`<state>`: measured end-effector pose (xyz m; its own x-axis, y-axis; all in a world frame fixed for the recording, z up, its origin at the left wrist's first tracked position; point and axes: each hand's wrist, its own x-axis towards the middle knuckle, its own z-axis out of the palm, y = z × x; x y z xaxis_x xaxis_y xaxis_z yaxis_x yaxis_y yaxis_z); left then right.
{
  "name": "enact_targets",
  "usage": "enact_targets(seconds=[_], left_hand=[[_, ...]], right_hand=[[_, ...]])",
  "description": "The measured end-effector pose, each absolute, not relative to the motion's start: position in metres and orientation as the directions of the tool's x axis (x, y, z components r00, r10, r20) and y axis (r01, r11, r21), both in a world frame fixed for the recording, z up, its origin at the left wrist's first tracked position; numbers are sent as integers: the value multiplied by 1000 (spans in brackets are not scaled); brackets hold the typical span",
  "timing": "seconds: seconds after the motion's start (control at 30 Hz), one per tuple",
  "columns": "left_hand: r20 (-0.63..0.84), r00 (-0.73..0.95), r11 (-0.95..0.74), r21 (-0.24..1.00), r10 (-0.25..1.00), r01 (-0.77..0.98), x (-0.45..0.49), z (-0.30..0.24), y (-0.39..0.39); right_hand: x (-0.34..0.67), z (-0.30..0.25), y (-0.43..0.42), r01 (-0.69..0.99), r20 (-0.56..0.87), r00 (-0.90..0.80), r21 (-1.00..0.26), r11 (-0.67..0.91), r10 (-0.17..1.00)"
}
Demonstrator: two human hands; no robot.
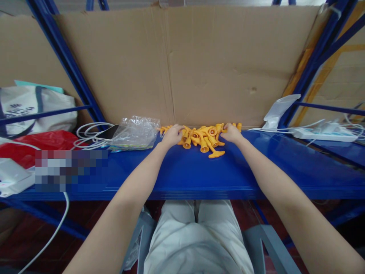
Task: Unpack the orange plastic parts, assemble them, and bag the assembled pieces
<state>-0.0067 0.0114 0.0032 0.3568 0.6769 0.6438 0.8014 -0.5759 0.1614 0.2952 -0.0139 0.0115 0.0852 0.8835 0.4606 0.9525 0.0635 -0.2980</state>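
Observation:
A pile of orange plastic T-handles (pixel 203 139) lies toward the back of the blue shelf (pixel 199 175). Several show round, cone-like ends with a metal bit inside. One T-handle (pixel 216 154) lies at the pile's front, its crossbar toward me. My left hand (pixel 172 136) is at the pile's left side, fingers curled round an orange piece, with more pieces just behind it. At the right side, my right hand (pixel 231 134) pinches an orange piece between thumb and fingers. The fingertips of both hands are partly hidden among the pieces.
A clear plastic bag (pixel 138 133), a dark phone (pixel 108 132) and coiled white cable (pixel 91 134) lie left of the pile. A red bag (pixel 54 142) is further left. A white power strip (pixel 325 134) lies right. Cardboard (pixel 213 64) closes the back.

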Motion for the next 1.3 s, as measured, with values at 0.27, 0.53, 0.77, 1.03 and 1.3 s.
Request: enact_targets(seconds=[0.27,0.53,0.77,1.03,1.3], left_hand=[[650,362,-586,159,668,794,-7,2,14],[658,363,-592,158,660,790,-8,2,15],[688,381,-631,144,617,762,-3,9,4],[689,485,-718,74,538,692,24,23,-35],[603,495,-639,33,626,769,41,25,-46]], right_hand=[[301,33,-34,997,427,-22,-54,50,904],[310,32,-17,943,692,-7,-236,235,722],[306,39,-22,894,866,71,-275,353,495],[279,59,-51,855,910,138,-309,416,392],[232,34,-57,745,891,-121,-210,633,438]])
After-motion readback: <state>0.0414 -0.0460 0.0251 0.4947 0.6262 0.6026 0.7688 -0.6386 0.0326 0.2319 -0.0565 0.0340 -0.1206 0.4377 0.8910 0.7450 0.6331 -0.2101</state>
